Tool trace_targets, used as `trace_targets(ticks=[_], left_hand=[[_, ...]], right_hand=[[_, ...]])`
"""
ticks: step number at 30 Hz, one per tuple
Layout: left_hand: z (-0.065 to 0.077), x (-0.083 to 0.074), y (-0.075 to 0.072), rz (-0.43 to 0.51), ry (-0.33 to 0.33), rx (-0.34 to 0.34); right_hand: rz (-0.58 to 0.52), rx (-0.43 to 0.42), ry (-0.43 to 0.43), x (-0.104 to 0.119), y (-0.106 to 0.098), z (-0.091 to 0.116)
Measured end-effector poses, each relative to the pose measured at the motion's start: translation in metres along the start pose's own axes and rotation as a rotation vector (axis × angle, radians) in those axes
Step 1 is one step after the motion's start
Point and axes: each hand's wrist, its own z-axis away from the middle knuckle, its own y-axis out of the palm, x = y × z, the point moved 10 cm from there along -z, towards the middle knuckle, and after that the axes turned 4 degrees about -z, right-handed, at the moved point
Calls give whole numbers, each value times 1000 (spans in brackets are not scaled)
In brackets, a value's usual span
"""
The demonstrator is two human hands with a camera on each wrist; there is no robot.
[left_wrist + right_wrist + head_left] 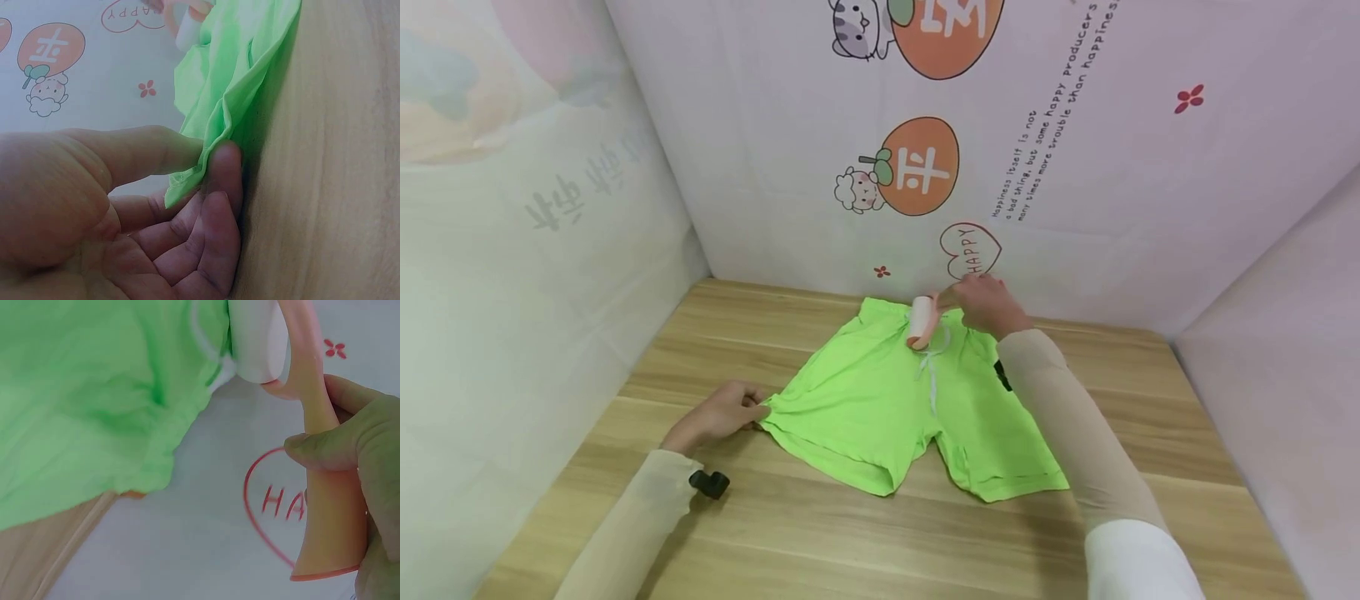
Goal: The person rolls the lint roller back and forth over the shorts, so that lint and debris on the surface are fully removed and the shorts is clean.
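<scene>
Bright green drawstring shorts (865, 392) lie spread on the wooden table, waistband toward the back wall. At the hem corner of the left leg, my left hand (724, 410) pinches the fabric between thumb and fingers; the left wrist view shows the green cloth (219, 106) folded in that pinch. My right hand (987, 302) grips the orange-pink handle (334, 519) of a lint roller. Its white roll (919, 318) rests against the shorts just below the waistband, left of the white drawstring (932, 383). Part of the right leg is hidden behind my right forearm.
White printed sheets cover the back wall (775, 167) and both sides, meeting the edges of the wood-grain table (820, 542). A dark wrist camera (709, 483) sits on my left sleeve, and another (1003, 375) on the right.
</scene>
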Motion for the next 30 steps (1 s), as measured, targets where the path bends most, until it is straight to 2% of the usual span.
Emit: trace_targets(ticks=[4, 9, 16, 25, 27, 30], left_hand=[[1, -1, 1, -2, 3, -3], [3, -3, 1, 6, 0, -5], [2, -1, 0, 1, -6, -6], [-1, 4, 1, 6, -6, -8], [-1, 4, 1, 4, -4, -6], [-1, 3, 1, 9, 0, -2]], right_hand=[[13, 16, 1, 16, 4, -14], [-24, 34, 21, 33, 11, -30], [-33, 26, 76, 47, 18, -48], [-279, 12, 243, 44, 27, -53], [-305, 3, 268, 45, 29, -53], [-286, -17, 272, 50, 30, -57]])
